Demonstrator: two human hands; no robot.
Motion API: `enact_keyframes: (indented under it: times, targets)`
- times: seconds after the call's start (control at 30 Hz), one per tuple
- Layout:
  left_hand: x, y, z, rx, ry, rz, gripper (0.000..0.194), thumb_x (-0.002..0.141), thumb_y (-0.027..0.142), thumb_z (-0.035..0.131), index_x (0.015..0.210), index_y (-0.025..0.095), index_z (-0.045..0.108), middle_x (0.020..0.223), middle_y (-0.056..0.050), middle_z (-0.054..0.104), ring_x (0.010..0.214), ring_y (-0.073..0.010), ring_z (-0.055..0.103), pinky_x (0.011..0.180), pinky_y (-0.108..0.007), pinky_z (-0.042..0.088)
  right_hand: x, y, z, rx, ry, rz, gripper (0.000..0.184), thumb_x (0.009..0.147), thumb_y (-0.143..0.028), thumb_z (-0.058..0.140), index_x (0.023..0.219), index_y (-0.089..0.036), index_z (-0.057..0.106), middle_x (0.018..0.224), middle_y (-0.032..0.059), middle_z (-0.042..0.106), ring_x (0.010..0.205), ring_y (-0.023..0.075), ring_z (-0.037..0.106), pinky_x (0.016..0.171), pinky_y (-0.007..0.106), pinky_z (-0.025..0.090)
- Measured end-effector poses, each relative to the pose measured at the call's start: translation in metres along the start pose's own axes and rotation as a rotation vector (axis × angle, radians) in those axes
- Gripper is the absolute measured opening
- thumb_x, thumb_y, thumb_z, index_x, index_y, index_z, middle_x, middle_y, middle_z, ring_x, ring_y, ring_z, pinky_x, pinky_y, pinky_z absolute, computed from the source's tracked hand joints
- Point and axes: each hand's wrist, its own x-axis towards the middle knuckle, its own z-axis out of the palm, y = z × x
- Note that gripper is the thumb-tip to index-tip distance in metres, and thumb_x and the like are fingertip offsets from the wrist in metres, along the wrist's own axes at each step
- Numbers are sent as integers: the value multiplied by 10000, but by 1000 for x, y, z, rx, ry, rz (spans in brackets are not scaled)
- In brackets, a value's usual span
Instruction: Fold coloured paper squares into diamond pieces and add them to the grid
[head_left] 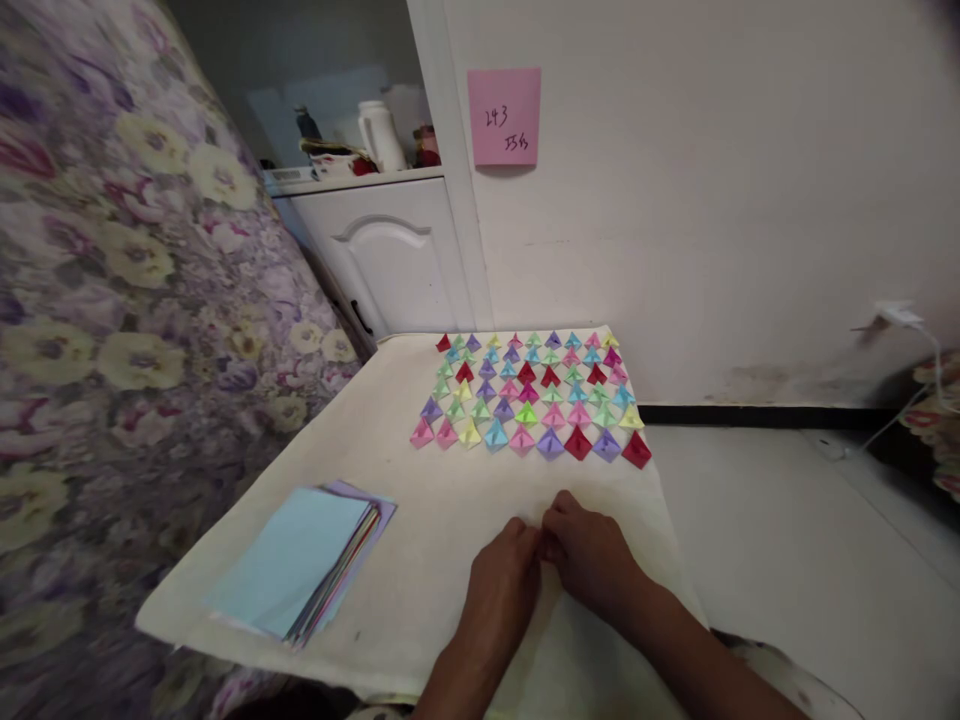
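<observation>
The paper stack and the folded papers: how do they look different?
The paper stack lies in one flat pile; the folded papers sit spread out in rows. The paper stack has light blue on top; the folded papers show many colours, like red, pink and yellow. Both rest on the cream tabletop.

Handwritten "243" [496, 117] above unclear characters [517, 143] on a pink note [504, 128]

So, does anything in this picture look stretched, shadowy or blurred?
Head view: the flowered fabric looks stretched toward the left edge; same view: soft shading on the pale table near the hands, and a thin shadow under the pink note; head view again: a dark blur in the top right corner.
</observation>
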Motion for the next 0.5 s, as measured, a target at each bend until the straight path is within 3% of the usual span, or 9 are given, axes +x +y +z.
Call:
enact_keyframes:
  times: [0.23,0.33,0.43,0.5]
  targets:
    - [0,0,-4,-21,-25,-43,189,768,83,398,761,205,542,796,-3,571,719,-135,529,621,-236,312,2,-4,2,-8,12,-13,156,815,-228,514,699,-211,618,924,25,530,780,151,514,537,240,283]
    - [-1,0,-6,-39,-17,-46,184,738,71,409,761,206,532,798,-1,573,733,-138,527,631,-237,315,4,-4,-1,24,38,-81,165,810,-216,541,678,-205,640,1073,42,541,941,192,482,679,270,354]
    - [-2,-1,-7,-42,2,-46,187,726,67,411,761,206,531,801,-2,572,723,-138,521,623,-240,308,6,-3,0,55,54,-117,157,809,-218,558,691,-204,660,1224,49,506,1084,225,418,845,337,326]
    - [-3,-1,-7,-40,13,-47,185,722,67,411,756,207,528,795,0,569,711,-138,517,612,-244,301,6,-2,4,86,53,-106,144,805,-234,573,698,-201,664,1247,59,502,1136,234,386,876,353,306]
